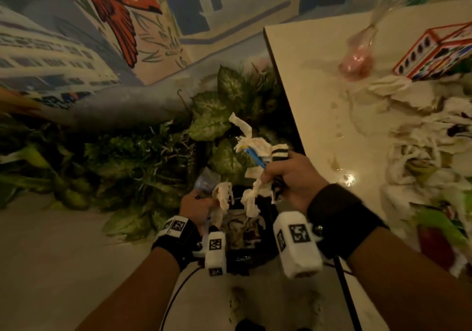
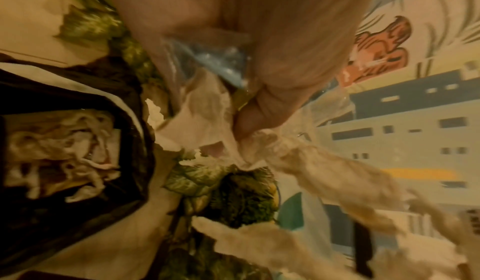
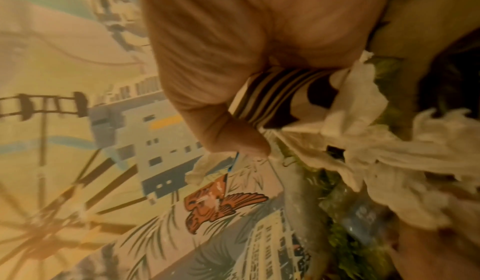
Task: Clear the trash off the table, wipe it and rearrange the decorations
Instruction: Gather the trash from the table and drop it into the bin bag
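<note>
Both hands hover over a black-lined trash bin (image 1: 251, 250) on the floor, left of the table (image 1: 314, 80). My left hand (image 1: 198, 206) grips a clear blue plastic wrapper (image 1: 207, 178) and a crumpled tissue (image 1: 223, 199); the left wrist view shows the wrapper (image 2: 221, 64) and tissue (image 2: 207, 124) under the fingers. My right hand (image 1: 288, 174) grips a wad of tissues (image 1: 252, 195), a black-and-white striped wrapper (image 1: 279, 153) and a blue stick (image 1: 255, 158). Striped wrapper (image 3: 280, 99) and tissues (image 3: 363, 136) fill the right wrist view. The bin (image 2: 64, 140) holds used tissues.
On the table lie a heap of dirty tissues (image 1: 421, 136), a clear bottle with pink liquid (image 1: 357, 57), a red patterned box (image 1: 439, 49) and green wrappers (image 1: 439, 226). Artificial leafy plants (image 1: 217, 116) stand behind the bin against a painted mural wall (image 1: 115, 24).
</note>
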Demonstrator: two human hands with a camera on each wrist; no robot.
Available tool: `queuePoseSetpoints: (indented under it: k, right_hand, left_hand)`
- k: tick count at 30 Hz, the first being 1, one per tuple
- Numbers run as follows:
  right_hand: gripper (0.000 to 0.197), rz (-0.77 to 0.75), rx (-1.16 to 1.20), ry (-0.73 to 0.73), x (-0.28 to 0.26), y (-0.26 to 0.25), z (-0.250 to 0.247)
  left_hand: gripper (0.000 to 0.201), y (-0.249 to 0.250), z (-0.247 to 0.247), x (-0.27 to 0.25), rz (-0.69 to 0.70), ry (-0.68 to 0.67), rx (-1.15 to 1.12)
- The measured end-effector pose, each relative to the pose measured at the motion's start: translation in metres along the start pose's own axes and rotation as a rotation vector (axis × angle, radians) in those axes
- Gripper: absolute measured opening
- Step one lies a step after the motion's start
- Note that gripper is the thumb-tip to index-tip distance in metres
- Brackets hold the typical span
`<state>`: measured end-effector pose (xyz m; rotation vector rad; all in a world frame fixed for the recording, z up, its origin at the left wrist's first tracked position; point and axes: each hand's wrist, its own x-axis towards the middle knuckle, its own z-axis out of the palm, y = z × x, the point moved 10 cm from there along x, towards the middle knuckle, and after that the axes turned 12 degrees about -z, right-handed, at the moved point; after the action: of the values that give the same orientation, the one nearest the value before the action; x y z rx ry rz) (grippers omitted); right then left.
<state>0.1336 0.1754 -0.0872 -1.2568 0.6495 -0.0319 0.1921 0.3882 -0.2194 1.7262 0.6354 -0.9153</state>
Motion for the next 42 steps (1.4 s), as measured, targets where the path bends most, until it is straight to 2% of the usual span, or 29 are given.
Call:
queuePoseSetpoints:
  k: [4, 5, 7, 10, 13, 16, 19, 21, 24, 27, 29, 30, 31, 33, 35, 39, 41, 42]
  right_hand:
    - [0.035, 0.136, 0.041, 0.086, 0.018, 0.080, -0.001]
    - [0.034, 0.151, 0.051, 0.114, 0.029, 0.110, -0.003]
    - [0.025, 0.189, 0.023, 0.184, 0.027, 0.135, -0.011]
    - [0.023, 0.204, -0.074, 0.262, 0.028, 0.183, -0.022]
    - [0.018, 0.285, -0.202, 0.250, 0.033, 0.236, -0.030]
    - [0.033, 0.312, -0.253, 0.275, 0.037, 0.277, -0.042]
    - [0.033, 0.330, -0.297, 0.261, 0.043, 0.306, -0.047]
    - [0.033, 0.350, -0.320, 0.250, 0.048, 0.319, -0.050]
    - [0.040, 0.366, -0.338, 0.206, 0.056, 0.332, -0.047]
    - [0.045, 0.357, -0.323, 0.111, 0.069, 0.346, -0.030]
    - [0.035, 0.391, -0.235, 0.078, 0.073, 0.352, -0.019]
    - [0.023, 0.419, -0.196, 0.079, 0.072, 0.352, -0.017]
    - [0.006, 0.435, -0.192, 0.084, 0.069, 0.347, -0.020]
    - [0.037, 0.488, -0.218, 0.094, 0.063, 0.345, -0.029]
    - [0.044, 0.493, -0.240, 0.067, 0.056, 0.336, -0.030]
    - [0.023, 0.435, -0.328, 0.003, 0.037, 0.300, -0.021]
    - [0.003, 0.404, -0.358, -0.041, 0.024, 0.272, -0.011]
    - [0.009, 0.402, -0.356, -0.063, 0.016, 0.255, -0.005]
  left_hand:
    - [0.034, -0.050, 0.017, 0.047, -0.054, 0.004, 0.119]
    - [0.033, -0.069, 0.027, 0.069, -0.071, 0.002, 0.185]
    - [0.033, -0.081, 0.034, 0.081, -0.123, 0.019, 0.300]
    - [0.045, -0.105, 0.047, 0.114, -0.139, 0.020, 0.408]
    - [0.042, -0.129, 0.058, 0.154, -0.129, 0.017, 0.572]
    - [0.049, -0.149, 0.059, 0.175, -0.148, 0.025, 0.541]
    - [0.054, -0.168, 0.055, 0.182, -0.159, -0.013, 0.482]
    - [0.052, -0.179, 0.043, 0.186, -0.174, -0.015, 0.365]
    - [0.048, -0.202, 0.018, 0.191, -0.253, 0.015, 0.145]
    - [0.037, -0.213, -0.008, 0.187, -0.269, 0.061, 0.045]
    - [0.023, -0.214, -0.023, 0.180, -0.266, 0.081, -0.025]
    - [0.014, -0.212, -0.031, 0.177, -0.255, 0.099, -0.056]
    - [0.007, -0.208, -0.036, 0.171, -0.245, 0.101, -0.074]
    - [0.007, -0.197, -0.045, 0.159, -0.208, 0.113, -0.113]
    - [0.015, -0.182, -0.053, 0.141, -0.163, 0.128, -0.110]
    - [0.014, -0.140, -0.058, 0.107, -0.103, 0.126, -0.095]
    - [0.010, -0.112, -0.055, 0.088, -0.063, 0.105, -0.071]
    - [0.009, -0.096, -0.053, 0.079, -0.037, 0.104, -0.050]
